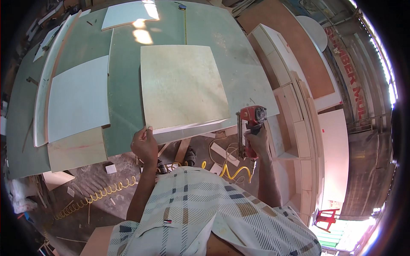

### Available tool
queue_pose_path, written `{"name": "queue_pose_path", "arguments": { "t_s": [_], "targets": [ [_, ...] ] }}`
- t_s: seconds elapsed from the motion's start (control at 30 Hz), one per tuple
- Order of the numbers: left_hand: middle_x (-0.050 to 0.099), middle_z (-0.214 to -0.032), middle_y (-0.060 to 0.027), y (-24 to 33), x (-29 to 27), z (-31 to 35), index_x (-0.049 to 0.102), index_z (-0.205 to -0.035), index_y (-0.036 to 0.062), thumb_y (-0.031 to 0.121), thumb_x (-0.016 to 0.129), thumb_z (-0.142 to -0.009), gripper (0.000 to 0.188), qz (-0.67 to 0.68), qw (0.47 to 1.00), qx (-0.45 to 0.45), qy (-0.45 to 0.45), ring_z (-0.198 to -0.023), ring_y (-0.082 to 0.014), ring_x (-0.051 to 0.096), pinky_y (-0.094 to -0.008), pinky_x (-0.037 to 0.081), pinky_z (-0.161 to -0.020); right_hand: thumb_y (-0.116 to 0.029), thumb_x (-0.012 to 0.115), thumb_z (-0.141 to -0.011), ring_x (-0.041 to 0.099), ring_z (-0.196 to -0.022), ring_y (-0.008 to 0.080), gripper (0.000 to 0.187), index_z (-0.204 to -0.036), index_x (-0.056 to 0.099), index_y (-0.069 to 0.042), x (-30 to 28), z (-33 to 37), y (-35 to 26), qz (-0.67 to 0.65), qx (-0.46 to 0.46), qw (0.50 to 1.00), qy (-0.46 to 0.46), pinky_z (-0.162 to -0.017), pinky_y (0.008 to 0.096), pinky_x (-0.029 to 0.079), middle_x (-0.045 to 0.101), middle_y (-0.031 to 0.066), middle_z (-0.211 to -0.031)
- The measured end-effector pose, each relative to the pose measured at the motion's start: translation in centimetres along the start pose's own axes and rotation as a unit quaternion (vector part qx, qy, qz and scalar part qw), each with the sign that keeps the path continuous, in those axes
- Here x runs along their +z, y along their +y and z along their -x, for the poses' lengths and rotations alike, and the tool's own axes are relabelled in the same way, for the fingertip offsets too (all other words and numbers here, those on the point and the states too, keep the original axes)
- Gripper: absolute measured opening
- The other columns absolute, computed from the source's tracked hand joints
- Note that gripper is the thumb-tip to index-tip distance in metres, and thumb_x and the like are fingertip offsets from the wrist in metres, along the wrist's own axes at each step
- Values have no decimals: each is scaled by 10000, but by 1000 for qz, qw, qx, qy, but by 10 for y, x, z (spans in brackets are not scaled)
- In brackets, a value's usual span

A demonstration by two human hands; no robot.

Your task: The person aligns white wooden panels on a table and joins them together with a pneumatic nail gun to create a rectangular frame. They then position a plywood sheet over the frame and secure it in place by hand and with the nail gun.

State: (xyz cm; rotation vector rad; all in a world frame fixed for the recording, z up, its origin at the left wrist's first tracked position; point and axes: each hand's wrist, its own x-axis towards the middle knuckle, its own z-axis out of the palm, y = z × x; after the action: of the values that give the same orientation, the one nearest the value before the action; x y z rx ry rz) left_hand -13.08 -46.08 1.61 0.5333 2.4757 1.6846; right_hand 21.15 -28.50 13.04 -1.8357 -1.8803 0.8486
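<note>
A pale plywood panel (183,85) lies at the middle of the green worktop, with a white edge strip (192,126) along its near side. My left hand (145,146) grips the panel's near left corner, thumb and fingers closed about it. In my right hand (259,141) is a red nail gun (253,114), held upright just right of the panel's near right corner and apart from it. What lies beneath the panel is hidden.
White boards (81,96) and a long white strip (55,81) lie left on the worktop (124,85). A tape measure (182,7) is extended at the far side. Wooden cabinet frames (284,98) stand right. A coiled yellow air hose (102,196) trails over the floor among offcuts.
</note>
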Motion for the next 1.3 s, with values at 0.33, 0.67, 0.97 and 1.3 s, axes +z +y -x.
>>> {"name": "queue_pose_path", "arguments": {
  "t_s": [0.33,0.67,0.97,1.3],
  "targets": [
    [769,-850,-159,-7,1,-1,775,-960,-43,130,805,-871,197,19,999,-14,25,-767,-244,760,-346,598,-721,-129,785,-752,674,-699,171,361,-1081,703,-7,7,-11,11,-7,-37,999,-33,-636,354,536,704,91,-796],
    [774,-902,-184,-24,-8,-8,787,-995,-8,136,741,-889,185,70,997,11,-18,-826,-282,769,-364,591,-772,-109,790,-800,658,-824,136,316,-1073,681,7,42,44,-99,-77,-113,976,-169,-751,338,544,712,70,-887],
    [782,-949,-189,-24,-34,-36,795,-1039,11,186,735,-874,248,78,982,-50,-166,-870,-271,773,-364,592,-811,-80,783,-793,680,-839,170,350,-1103,672,38,109,67,-176,-37,-152,920,-359,-776,351,560,728,113,-937],
    [789,-953,-178,-38,-26,-28,786,-1071,-11,172,730,-877,273,94,986,-22,-134,-860,-235,771,-330,584,-784,-70,797,-805,681,-792,170,349,-1111,679,48,135,67,-185,40,-161,916,-366,-728,347,562,723,109,-925]
  ]
}}
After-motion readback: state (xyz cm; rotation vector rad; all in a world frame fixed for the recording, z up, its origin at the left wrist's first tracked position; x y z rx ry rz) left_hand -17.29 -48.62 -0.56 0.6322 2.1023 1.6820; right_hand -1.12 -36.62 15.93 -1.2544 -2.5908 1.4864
